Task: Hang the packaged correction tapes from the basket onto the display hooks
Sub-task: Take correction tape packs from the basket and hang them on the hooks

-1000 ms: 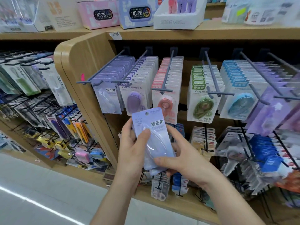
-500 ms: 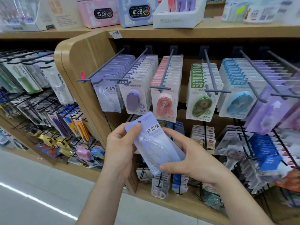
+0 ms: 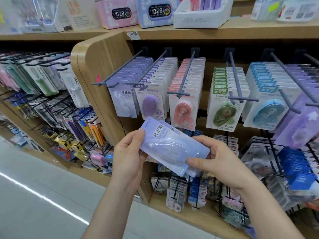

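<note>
- Our left hand (image 3: 127,157) grips the upper-left end of a lilac correction tape pack (image 3: 165,144). The thumb presses on the front and the other fingers are hidden behind the card.
- Our right hand (image 3: 219,163) pinches the lower-right end of the same pack. The thumb lies on the front near the corner, the forefinger curls along the far edge, and we cannot see the remaining fingers.
- The pack is in the air between both hands, in front of the display and below the hanging rows, touching no hook.
- Its long axis runs diagonally: the printed header end points up and to the left, the foot end down and to the right. The clear blister faces us.
- We cannot make out the hang hole, because the left thumb sits near that end.
- Behind the pack the edges of at least one more similar pack show; how many there are we cannot tell.
- Farther away, the leftmost hook (image 3: 119,69) carries lilac packs (image 3: 124,100) of the same look.
- Beside them hang purple (image 3: 150,102), red (image 3: 183,109), green (image 3: 224,111) and blue packs (image 3: 269,111), each row on its own hook.
- The goods at the right edge are blurred and cut off.
- On the top shelf (image 3: 224,31) stand two clock boxes (image 3: 120,14), cut off by the upper border.
</note>
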`<state>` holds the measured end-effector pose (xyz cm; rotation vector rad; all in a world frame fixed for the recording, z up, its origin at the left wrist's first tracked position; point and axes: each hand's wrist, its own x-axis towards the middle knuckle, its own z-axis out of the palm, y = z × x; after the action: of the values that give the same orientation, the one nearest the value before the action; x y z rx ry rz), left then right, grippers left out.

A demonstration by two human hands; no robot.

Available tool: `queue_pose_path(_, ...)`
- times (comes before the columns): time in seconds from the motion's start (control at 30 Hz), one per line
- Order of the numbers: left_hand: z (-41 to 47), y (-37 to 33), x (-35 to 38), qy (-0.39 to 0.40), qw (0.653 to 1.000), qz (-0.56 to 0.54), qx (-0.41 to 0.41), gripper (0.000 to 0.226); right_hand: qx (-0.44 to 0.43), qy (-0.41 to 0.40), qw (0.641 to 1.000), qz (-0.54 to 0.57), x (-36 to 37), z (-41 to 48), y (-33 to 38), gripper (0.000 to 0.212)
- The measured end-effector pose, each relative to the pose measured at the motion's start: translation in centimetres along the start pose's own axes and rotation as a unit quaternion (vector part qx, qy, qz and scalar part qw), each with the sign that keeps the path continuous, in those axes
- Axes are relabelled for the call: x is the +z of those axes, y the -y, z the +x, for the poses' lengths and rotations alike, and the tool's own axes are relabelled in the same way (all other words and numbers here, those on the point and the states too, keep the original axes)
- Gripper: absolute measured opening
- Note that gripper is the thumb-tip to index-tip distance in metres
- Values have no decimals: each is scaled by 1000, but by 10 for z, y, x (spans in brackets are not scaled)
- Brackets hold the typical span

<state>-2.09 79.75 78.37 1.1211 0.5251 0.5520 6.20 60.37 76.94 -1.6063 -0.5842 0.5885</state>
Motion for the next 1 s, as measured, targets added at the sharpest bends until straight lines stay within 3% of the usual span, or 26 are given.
queue_pose_path(0.1,2,-3,-3,-32,999,1,19,17,0,-4,1000,0,2,7,1,33)
queue_pose_path(0.23,8,-6,-3,-73,997,0,37,15,-31,5,990,-136,10,19,4,22)
queue_pose_path(0.33,14,-12,-3,-100,993,3,56,15,-47,22,983,-176,14,30,1,19)
queue_pose_path(0.53,32,-39,-11,-115,987,27,106,16,-86,20,983,-162,26,49,0,16)
queue_pose_path(0.7,54,-55,-19,-144,971,121,147,11,-110,42,986,-120,50,67,10,6)
queue_pose_path(1.0,102,-73,-26,-94,975,126,155,4,-120,15,981,-154,87,99,18,25)
